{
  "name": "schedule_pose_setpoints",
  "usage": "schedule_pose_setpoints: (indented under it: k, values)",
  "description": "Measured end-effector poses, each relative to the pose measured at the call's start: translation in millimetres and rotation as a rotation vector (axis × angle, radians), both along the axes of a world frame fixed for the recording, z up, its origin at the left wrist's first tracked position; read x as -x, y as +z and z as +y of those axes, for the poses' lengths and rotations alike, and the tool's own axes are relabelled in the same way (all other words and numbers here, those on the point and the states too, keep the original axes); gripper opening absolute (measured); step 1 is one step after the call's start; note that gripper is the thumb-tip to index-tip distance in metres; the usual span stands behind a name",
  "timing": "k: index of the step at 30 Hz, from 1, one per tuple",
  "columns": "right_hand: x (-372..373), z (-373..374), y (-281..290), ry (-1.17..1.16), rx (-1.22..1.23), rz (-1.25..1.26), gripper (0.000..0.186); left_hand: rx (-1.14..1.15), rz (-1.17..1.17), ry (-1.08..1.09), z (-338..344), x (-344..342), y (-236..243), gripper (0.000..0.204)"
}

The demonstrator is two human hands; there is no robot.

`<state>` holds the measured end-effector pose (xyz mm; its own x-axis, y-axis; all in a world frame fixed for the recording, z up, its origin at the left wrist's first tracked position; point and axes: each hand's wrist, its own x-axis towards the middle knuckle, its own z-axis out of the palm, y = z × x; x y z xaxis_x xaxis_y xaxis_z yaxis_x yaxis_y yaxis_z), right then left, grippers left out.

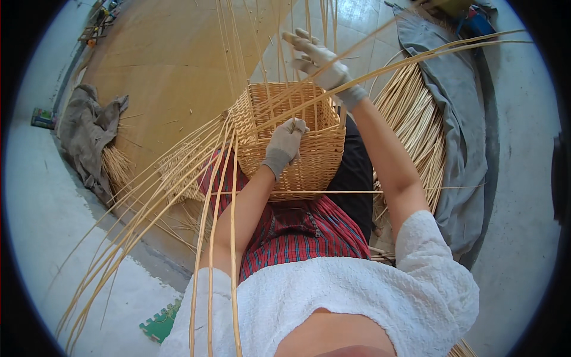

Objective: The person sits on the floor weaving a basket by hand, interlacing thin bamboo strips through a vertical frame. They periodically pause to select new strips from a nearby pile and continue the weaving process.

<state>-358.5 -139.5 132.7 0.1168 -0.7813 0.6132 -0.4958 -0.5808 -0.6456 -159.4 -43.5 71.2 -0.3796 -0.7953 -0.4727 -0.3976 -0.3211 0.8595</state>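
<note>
A woven wicker basket [309, 166] rests in my lap, with tall pale canes rising from its sides and many long loose ones [166, 166] fanning out to the lower left. My left hand [285, 143], in a whitish glove with a grey cuff, has its fingers closed on the basket's front upper edge, where the weave meets the canes. My right hand [321, 65], gloved alike, is raised above the basket's back right with fingers apart, beside long canes that cross toward the upper right. Whether those canes touch its palm I cannot tell.
A big bundle of pale rods [410, 131] lies on grey cloth [461, 178] at right. A crumpled grey cloth [86, 131] covers more rods at left, near a small green object [44, 117]. A green mat piece [160, 321] is at lower left. Tools [98, 30] sit top left.
</note>
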Motion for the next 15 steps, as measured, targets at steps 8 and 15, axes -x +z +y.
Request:
schedule_pose_setpoints:
  k: [8, 15]
  values:
    - [18.5, 163.4, -59.3, -0.401, -0.089, -0.982, 0.028, 0.079, -0.229, -0.101, -12.2, 6.9, 8.8, 0.057]
    - [46.5, 235.2, -121.1, -0.333, -0.634, -0.499, 0.021, 0.287, 0.232, 0.204, 37.5, -9.7, -29.9, 0.036]
